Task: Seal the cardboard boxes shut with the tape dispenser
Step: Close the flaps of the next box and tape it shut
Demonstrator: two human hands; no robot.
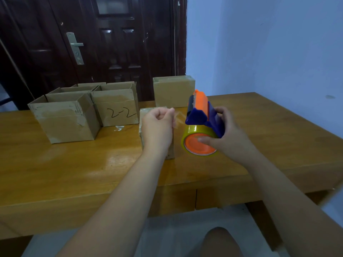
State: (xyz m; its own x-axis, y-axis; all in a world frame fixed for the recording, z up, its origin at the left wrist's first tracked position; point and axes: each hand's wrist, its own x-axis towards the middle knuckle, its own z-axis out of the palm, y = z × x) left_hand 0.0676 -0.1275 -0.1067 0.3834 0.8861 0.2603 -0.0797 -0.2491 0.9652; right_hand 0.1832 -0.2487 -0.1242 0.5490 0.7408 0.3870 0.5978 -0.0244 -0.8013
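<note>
Boxes [65,123] are standing open, not yet sealed; you are gripping the dispenser [199,115] with right fingers [205,140], left fingers [167,113] pinching tape [179,116].

R hand [229,134] grips tape dispenser [201,125], L hand [157,125] pinches tape end [179,116], boxes [115,106] behind

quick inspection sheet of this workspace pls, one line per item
surface: wooden table, glossy
job's things: tape dispenser held above the table; open boxes at left; closed box at back; small box partly behind the left hand
clutter: tape scrap on the table beside the open boxes
hands: left hand pinches the tape end; right hand grips the tape dispenser
cables: nothing seen
surroundings: dark door, blue wall
</note>
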